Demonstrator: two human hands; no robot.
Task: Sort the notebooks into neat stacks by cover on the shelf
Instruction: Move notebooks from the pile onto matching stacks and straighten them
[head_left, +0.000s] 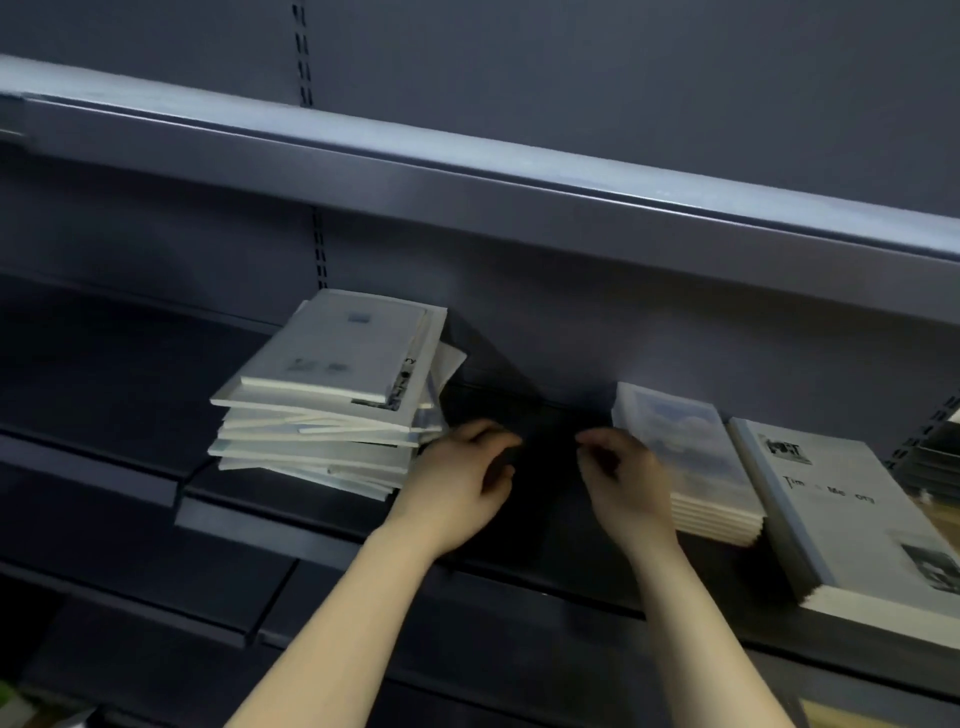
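Note:
On the dark shelf (291, 525) a messy, skewed pile of pale-cover notebooks (332, 395) stands at the left. A neat stack with a cloudy-sky cover (691, 447) stands at the right, and beside it a stack of white "Time Memory" notebooks (852, 509). Between them lies a black-cover stack (540, 499), hard to make out in the shadow. My left hand (462, 478) holds its left side with curled fingers, close to the messy pile. My right hand (623, 478) holds its right side, against the sky-cover stack.
The empty upper shelf (467, 176) overhangs the working space. Lower shelf boards (156, 613) jut out below left. More dark items (935, 457) sit at the far right edge. Bare shelf stretches left of the messy pile.

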